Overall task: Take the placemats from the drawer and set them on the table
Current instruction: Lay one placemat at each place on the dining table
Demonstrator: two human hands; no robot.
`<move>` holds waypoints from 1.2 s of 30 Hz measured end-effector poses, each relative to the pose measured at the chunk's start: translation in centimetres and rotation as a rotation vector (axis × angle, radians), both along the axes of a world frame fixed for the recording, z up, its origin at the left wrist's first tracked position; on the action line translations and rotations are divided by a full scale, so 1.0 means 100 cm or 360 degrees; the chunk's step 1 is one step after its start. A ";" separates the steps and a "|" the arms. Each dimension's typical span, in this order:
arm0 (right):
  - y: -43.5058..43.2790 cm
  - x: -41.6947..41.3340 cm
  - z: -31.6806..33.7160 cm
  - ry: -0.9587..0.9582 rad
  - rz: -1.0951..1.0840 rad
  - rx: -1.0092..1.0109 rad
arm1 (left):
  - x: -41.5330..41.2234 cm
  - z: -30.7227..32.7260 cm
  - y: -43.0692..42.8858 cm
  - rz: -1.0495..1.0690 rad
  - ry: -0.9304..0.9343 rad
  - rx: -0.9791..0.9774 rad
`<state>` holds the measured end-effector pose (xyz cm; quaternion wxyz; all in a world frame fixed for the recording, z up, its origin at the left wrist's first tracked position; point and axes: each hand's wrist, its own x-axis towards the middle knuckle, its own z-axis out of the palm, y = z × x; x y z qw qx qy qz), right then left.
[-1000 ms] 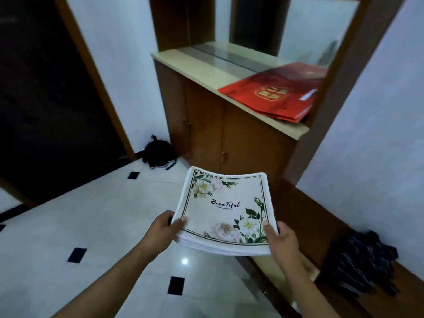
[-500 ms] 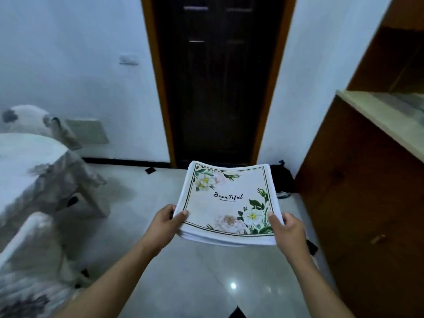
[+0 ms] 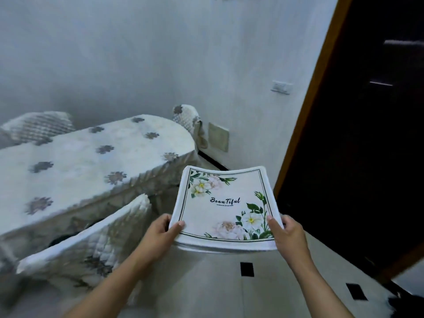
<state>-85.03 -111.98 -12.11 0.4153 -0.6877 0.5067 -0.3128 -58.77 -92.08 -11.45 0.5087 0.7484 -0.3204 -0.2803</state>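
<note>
I carry a stack of white placemats printed with flowers and the word "Beautiful", held level at chest height above the floor. My left hand grips the stack's near left corner, thumb on top. My right hand grips the near right corner the same way. The table, draped in a white cloth with grey flower marks, stands to the left of the placemats.
A chair with a quilted cover stands tucked against the table's near side. Another covered chair back shows behind the table by the wall. A dark door with a wooden frame fills the right. The tiled floor lies below.
The view has swung left: the wooden cabinet has left the frame, the dark door has slid to the right and the table has come into view. Both hands keep the same hold on the placemats.
</note>
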 end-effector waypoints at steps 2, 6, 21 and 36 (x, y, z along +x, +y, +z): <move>-0.026 0.033 0.009 0.0010 0.0158 -0.0001 | 0.012 0.000 -0.002 0.0174 -0.0002 0.0009; -0.070 0.097 0.011 0.0036 0.0379 -0.0007 | 0.034 0.004 -0.016 0.0382 0.0020 -0.0037; -0.220 0.343 -0.010 0.0132 0.0545 -0.0014 | 0.251 -0.024 -0.131 0.0501 0.0101 -0.0092; -0.350 0.554 -0.055 0.0271 0.0830 -0.0037 | 0.418 -0.087 -0.252 0.0800 0.0455 0.0012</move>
